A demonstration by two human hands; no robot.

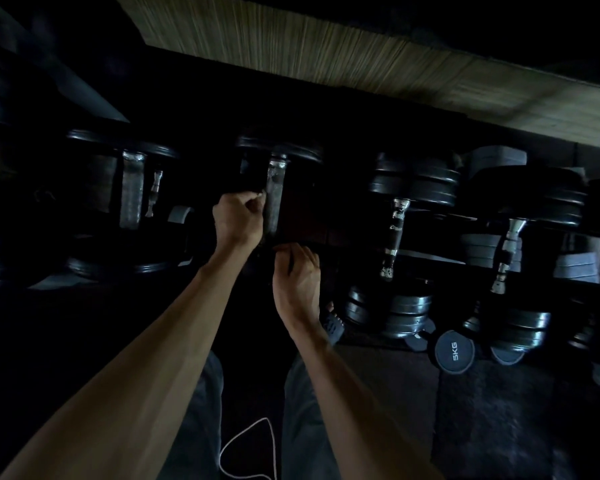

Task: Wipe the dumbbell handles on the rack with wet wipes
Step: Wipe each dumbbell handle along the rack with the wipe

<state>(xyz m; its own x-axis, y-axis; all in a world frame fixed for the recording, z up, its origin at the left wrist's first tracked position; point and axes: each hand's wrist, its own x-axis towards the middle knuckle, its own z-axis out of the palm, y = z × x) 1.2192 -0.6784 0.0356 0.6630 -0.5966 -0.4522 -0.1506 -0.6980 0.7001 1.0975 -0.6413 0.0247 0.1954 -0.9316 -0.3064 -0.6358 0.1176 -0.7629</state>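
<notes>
One readable marking, lower right of frame

"5KG" in pale letters on the round dark end cap of a small dumbbell (455, 350), text turned sideways, reading bottom to top; dumbbell low in the lower right, beside the stacked plate-type weights. Scene very dim; nothing else legible on the other weights, handles or the pale striped surface in the upper frame
</notes>
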